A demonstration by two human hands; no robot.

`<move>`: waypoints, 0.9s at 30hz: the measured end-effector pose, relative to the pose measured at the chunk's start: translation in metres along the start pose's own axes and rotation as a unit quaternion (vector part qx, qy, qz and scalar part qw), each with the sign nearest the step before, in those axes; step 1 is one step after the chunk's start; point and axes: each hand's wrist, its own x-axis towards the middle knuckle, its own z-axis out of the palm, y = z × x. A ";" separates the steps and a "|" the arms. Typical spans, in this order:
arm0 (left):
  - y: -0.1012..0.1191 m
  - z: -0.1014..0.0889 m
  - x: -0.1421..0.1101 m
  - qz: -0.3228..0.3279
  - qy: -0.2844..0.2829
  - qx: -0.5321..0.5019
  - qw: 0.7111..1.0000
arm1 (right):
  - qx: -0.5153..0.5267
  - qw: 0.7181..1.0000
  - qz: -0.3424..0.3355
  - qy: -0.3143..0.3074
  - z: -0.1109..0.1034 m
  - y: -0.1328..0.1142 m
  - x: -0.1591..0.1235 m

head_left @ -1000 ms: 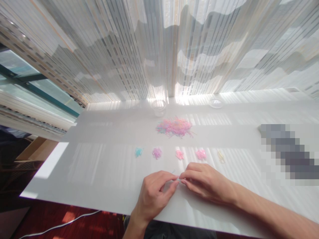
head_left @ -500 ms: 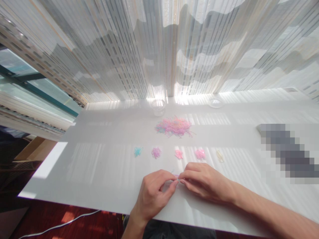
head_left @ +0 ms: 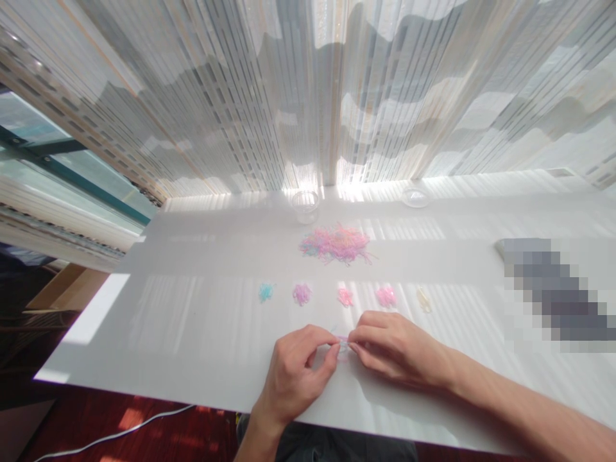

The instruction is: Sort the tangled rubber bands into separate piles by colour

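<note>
My left hand (head_left: 303, 366) is closed in a pinch at the near side of the table. Facing it, my right hand (head_left: 399, 350) pinches too, its fingertips a little apart from the left ones. Between them are a few thin rubber bands (head_left: 343, 347), pale blue and purple, held at both sides. Beyond my hands lies a row of small heaps: teal bands (head_left: 265, 293), purple bands (head_left: 302, 294), coral bands (head_left: 345, 297), pink bands (head_left: 385, 296) and cream bands (head_left: 423, 299). Farther back spreads a large mixed pile of bands (head_left: 335, 244).
A clear round tub (head_left: 306, 208) and a clear lid (head_left: 416, 197) are at the back of the white table (head_left: 216, 346), near the striped curtain (head_left: 269, 96). On the right lies a blurred-out grey object (head_left: 553, 289). A white cable (head_left: 135, 430) runs along the floor.
My fingertips have drawn slightly apart, so more of the bands shows between them. The heaps and the large pile stay where they were.
</note>
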 end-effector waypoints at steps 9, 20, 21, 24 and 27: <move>0.003 -0.003 0.000 0.007 0.009 0.010 1.000 | -0.001 1.000 -0.006 0.009 0.000 0.001 0.000; -0.020 -0.052 0.003 -0.015 0.074 0.081 0.994 | -0.015 1.000 -0.006 -0.009 0.000 0.000 -0.002; -0.028 -0.061 0.004 -0.027 0.104 0.112 0.988 | -0.015 1.000 -0.006 -0.013 -0.001 0.000 -0.002; -0.051 -0.081 0.009 -0.065 0.157 0.178 0.969 | -0.017 1.000 -0.008 -0.015 -0.002 0.001 -0.001; -0.065 -0.088 0.011 -0.085 0.159 0.205 0.962 | -0.016 1.000 -0.006 -0.017 -0.002 0.000 -0.001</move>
